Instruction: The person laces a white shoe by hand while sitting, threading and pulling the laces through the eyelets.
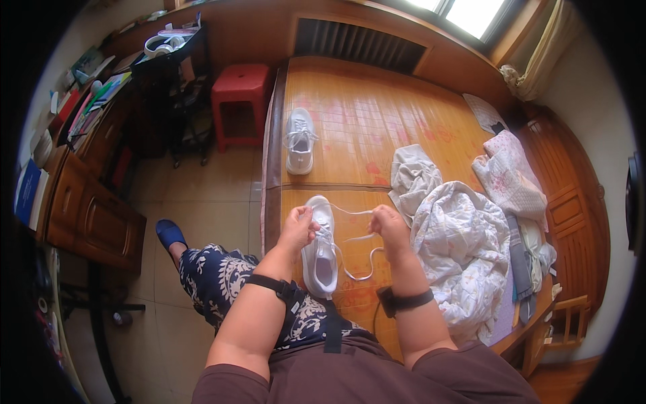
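A white sneaker (317, 269) lies on the bamboo mat in front of me, toe pointing away. My left hand (298, 227) is at its left side by the lacing, fingers curled together; what they hold, if anything, is hidden. To the right of the shoe, my right hand (389, 225) pinches a white shoelace (353, 212), which runs from the shoe's front eyelets to my fingers. Another loose stretch of lace curls on the mat between shoe and hand. Farther off stands a second white sneaker (300, 138), its lace tied across the top.
The bamboo mat (350, 101) covers the bed. Right of my right arm lie a crumpled floral quilt (461, 249), a beige cloth (412, 175) and a folded pink-white blanket (511, 168). A red stool (239, 101) stands past the bed's left edge, near a wooden desk (94, 215).
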